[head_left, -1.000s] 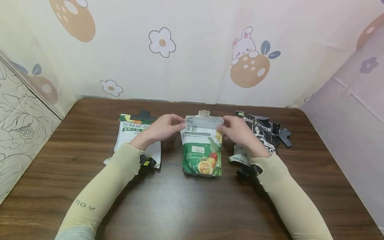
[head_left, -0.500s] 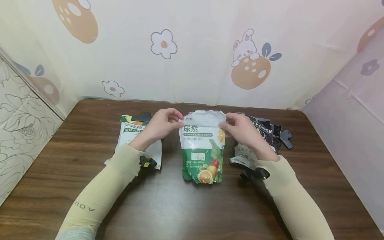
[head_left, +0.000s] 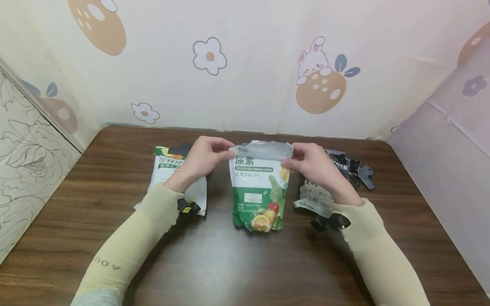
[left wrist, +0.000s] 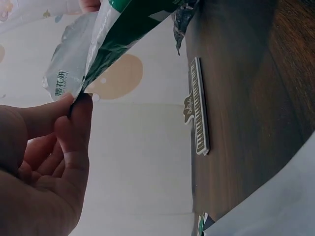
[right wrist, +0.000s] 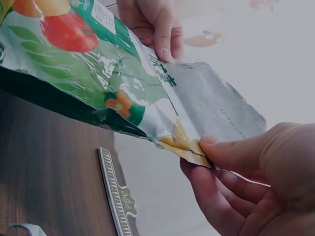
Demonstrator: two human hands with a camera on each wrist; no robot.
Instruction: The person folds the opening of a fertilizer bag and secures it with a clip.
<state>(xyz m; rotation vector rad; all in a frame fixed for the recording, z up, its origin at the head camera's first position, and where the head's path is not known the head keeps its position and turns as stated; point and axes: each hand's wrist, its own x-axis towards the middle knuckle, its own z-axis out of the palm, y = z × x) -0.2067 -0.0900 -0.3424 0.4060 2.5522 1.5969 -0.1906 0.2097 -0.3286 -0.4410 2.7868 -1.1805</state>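
Note:
A green-and-white pouch [head_left: 256, 199] with fruit and vegetable pictures stands in the middle of the table, its top a silvery strip with a ragged edge. My left hand [head_left: 206, 159] pinches its upper left corner between thumb and fingers. At the opposite corner my right hand [head_left: 315, 165] does the same, thumb in front and fingers behind, as the right wrist view shows. The top is drawn out flat between both hands. Behind the pouch a long pale bag clip [left wrist: 199, 108] with a gold crown-shaped tab lies on the table; the pouch hides it in the head view.
To the left lies another white-and-green pouch [head_left: 162, 172] with a black clip [head_left: 181, 148] at its top, partly under my left arm. Black pouches [head_left: 346, 163] lie on the right beside a dark grey clip [head_left: 366, 176]. A patterned curtain [head_left: 252, 85] rises behind the table's far edge.
The pouch's top, folded forward one second ago, has been raised and spread wider. The pouch shifted slightly toward me, my right hand moved rightward, and the crown-tabbed clip went out of the head view.

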